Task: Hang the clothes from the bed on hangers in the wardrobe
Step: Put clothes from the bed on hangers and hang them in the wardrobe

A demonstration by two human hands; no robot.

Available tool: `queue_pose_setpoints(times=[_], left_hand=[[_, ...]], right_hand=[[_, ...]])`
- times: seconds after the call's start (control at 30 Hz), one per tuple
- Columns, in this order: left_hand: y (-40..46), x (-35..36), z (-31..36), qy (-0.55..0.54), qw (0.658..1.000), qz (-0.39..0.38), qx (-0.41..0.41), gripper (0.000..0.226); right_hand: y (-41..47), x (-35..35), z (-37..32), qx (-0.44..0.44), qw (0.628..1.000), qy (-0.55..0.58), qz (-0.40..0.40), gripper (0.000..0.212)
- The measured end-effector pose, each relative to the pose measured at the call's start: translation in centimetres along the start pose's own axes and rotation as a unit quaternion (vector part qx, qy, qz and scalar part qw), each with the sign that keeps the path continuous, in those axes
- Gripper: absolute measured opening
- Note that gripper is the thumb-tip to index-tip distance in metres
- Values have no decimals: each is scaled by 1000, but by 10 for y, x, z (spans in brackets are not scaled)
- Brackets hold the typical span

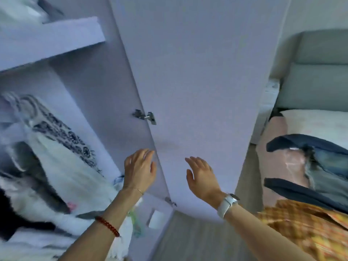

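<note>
Both hands, left hand point(140, 169) and right hand point(202, 177), spread empty before the wardrobe door point(197, 91); next, likely turn to fetch clothes point(308, 223) off the bed point(320, 125).

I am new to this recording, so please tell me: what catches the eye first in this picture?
The open wardrobe door fills the middle, with both empty hands, left hand and right hand, raised in front of it. Left, a white patterned garment hangs inside; right, jeans and an orange plaid shirt lie on the bed.
</note>
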State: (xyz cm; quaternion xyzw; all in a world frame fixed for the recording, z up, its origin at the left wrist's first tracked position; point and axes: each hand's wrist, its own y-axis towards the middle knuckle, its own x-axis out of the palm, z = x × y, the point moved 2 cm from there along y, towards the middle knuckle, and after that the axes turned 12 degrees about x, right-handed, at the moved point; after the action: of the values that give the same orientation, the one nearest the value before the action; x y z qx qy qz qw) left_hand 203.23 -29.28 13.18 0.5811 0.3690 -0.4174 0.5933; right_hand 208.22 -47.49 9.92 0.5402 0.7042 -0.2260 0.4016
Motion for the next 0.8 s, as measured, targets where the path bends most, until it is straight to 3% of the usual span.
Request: queue_pose_setpoints(times=[0.2,0.33,0.47,0.6,0.7,0.8], left_hand=[[-49,-87,-111,125,978,114,-122,40],[-80,-123,-160,170,954,131,-209,43],[-88,-130,-194,174,944,94,-264,48],[-79,-119,-215,123,938,28,-323,69],[-71,-107,-225,127,930,21,-343,69],[-64,-101,-225,127,934,58,-329,63]], right_hand=[[36,46,-144,-137,986,23,-91,58],[57,72,-225,-201,968,79,-131,51],[83,99,-295,-214,948,163,-169,26],[107,126,-339,-174,937,184,-241,32],[120,144,-352,-158,933,159,-280,42],[132,149,-357,-173,932,146,-282,36]])
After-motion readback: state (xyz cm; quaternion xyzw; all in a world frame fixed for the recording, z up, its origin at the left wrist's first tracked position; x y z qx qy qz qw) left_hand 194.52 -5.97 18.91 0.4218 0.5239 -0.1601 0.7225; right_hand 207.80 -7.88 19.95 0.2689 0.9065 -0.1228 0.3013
